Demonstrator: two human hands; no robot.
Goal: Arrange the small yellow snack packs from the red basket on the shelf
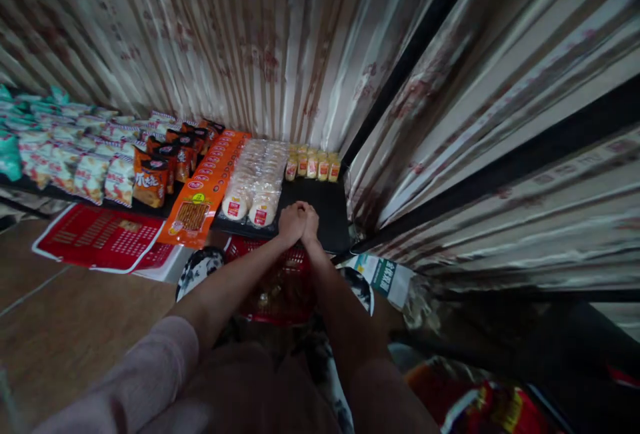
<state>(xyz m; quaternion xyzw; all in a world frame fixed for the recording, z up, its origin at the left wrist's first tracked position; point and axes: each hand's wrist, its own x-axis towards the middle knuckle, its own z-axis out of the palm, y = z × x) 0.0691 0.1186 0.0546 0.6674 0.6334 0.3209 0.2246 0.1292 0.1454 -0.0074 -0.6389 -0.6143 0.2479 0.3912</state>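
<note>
My left hand (292, 223) and my right hand (310, 222) are pressed together over the black shelf (327, 211). The fingers of both look closed, and whatever may lie between them is hidden. Just left of my hands, wrapped round white cakes or crackers (263, 211) with red labels stand in two rows. Behind them, small yellow packets (313, 164) line the back of the shelf. Below my forearms, between my knees, sits a red plastic basket (295, 314) whose contents are too dark to name.
A long orange snack packet (200, 201) lies across the shelf edge. Farther left stand orange-black snack bags (151, 181) and white snack bags (90, 177). A red printed sheet or bag (100, 237) hangs below. A black post (400, 74) and striped curtain (270, 41) bound the shelf.
</note>
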